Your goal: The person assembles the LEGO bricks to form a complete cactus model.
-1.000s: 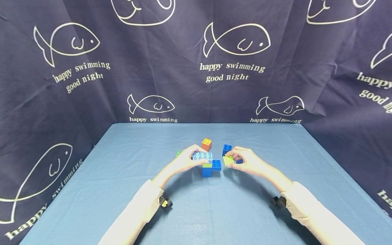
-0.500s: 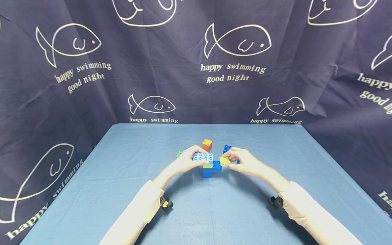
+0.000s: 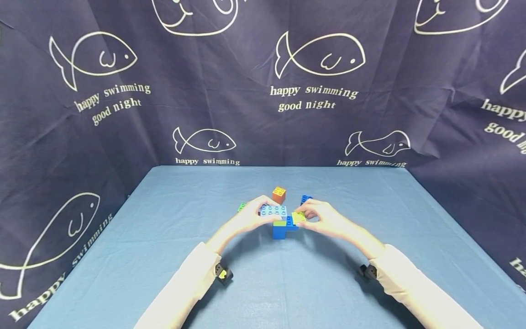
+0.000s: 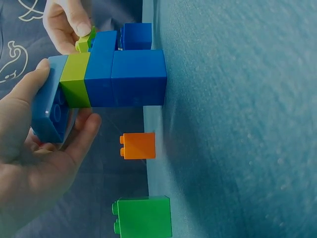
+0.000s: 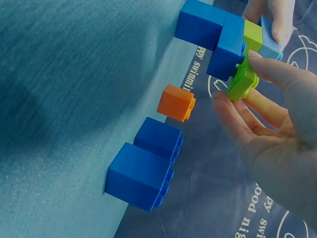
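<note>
A stack of toy building bricks stands on the table: a blue brick (image 4: 138,78) at the bottom, a wider blue brick (image 5: 228,47) over it, then a lime-green brick (image 4: 76,82) and a light blue brick (image 3: 273,210) on top. My left hand (image 3: 248,216) grips the light blue brick between thumb and fingers, where it juts out to the left. Between thumb and fingertips, my right hand (image 3: 326,219) pinches a thin lime-green brick (image 5: 242,79). That piece sits right at the studs on the wider blue brick's right end, slightly tilted in the right wrist view.
Behind the stack sits an orange brick (image 3: 279,195). A green brick (image 4: 144,218) stands beyond my left hand, partly hidden by it in the head view. Two blue bricks (image 5: 157,138) are beyond my right hand. A dark printed cloth (image 3: 255,105) hangs behind the table.
My right hand has moved left with the thin lime-green brick, from beside the stack to over the wider blue brick's right end. The left hand keeps its grip in place.
</note>
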Action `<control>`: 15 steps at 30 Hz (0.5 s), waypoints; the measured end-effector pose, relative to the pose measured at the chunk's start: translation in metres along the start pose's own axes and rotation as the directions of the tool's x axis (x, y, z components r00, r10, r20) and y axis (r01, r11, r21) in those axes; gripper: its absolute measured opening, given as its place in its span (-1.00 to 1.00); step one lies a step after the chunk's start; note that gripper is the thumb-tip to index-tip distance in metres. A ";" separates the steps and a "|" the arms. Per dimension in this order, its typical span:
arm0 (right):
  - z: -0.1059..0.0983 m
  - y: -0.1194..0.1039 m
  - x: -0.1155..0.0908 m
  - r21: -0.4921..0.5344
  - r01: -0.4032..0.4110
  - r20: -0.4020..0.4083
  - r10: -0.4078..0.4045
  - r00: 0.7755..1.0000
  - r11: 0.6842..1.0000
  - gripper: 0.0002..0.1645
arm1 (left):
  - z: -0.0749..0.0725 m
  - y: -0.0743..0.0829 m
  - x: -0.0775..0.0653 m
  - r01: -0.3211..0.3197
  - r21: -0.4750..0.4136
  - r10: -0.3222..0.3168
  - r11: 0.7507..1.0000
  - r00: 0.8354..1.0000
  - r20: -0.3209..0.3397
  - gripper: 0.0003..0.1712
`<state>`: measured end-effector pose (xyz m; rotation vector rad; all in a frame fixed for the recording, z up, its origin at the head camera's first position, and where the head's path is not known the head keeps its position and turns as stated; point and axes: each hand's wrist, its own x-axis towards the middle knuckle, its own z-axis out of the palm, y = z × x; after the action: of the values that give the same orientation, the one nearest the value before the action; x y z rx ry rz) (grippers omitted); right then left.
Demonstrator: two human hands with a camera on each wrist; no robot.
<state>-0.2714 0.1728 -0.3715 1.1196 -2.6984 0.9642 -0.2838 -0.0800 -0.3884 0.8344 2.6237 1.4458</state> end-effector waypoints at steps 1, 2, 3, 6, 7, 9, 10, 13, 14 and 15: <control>0.000 0.000 0.000 0.001 0.003 -0.001 -0.003 1.000 1.000 -0.65 | 0.000 0.000 0.000 0.003 0.001 -0.003 1.000 1.000 0.000 -0.63; 0.000 0.000 0.000 0.004 0.000 -0.002 0.000 1.000 1.000 -0.65 | -0.001 0.001 0.000 0.006 0.003 -0.006 1.000 1.000 0.000 -0.63; 0.000 -0.001 0.000 0.006 -0.005 -0.003 0.005 1.000 1.000 -0.65 | -0.001 0.001 0.000 0.007 0.006 -0.007 1.000 1.000 0.000 -0.63; -0.001 -0.002 0.001 0.011 -0.005 -0.001 0.005 1.000 1.000 -0.65 | -0.001 0.002 0.000 0.007 0.008 -0.007 1.000 1.000 0.001 -0.64; -0.001 -0.001 0.001 0.010 -0.003 -0.001 0.003 1.000 1.000 -0.65 | -0.001 0.002 0.000 0.006 0.008 -0.006 1.000 1.000 0.002 -0.64; -0.001 -0.001 0.001 0.010 -0.006 0.005 0.006 1.000 1.000 -0.65 | -0.001 0.002 0.000 0.002 0.007 -0.002 1.000 1.000 0.002 -0.64; 0.000 0.000 0.001 0.009 -0.001 0.006 0.001 1.000 1.000 -0.65 | -0.001 0.001 0.000 0.000 0.006 0.000 1.000 1.000 0.002 -0.63; 0.000 0.001 0.001 0.005 0.006 0.009 -0.006 1.000 1.000 -0.66 | -0.001 0.000 0.000 -0.007 0.009 0.007 1.000 1.000 0.000 -0.63; 0.001 0.002 0.001 0.007 0.007 0.009 -0.007 1.000 1.000 -0.66 | 0.000 0.000 0.000 -0.008 0.011 0.008 1.000 1.000 -0.001 -0.63; 0.001 0.002 0.001 0.007 0.010 0.008 -0.011 1.000 1.000 -0.67 | 0.000 -0.001 0.000 -0.008 0.013 0.008 1.000 1.000 -0.001 -0.63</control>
<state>-0.2735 0.1728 -0.3731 1.1400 -2.6944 0.9711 -0.2840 -0.0807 -0.3887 0.8471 2.6368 1.4331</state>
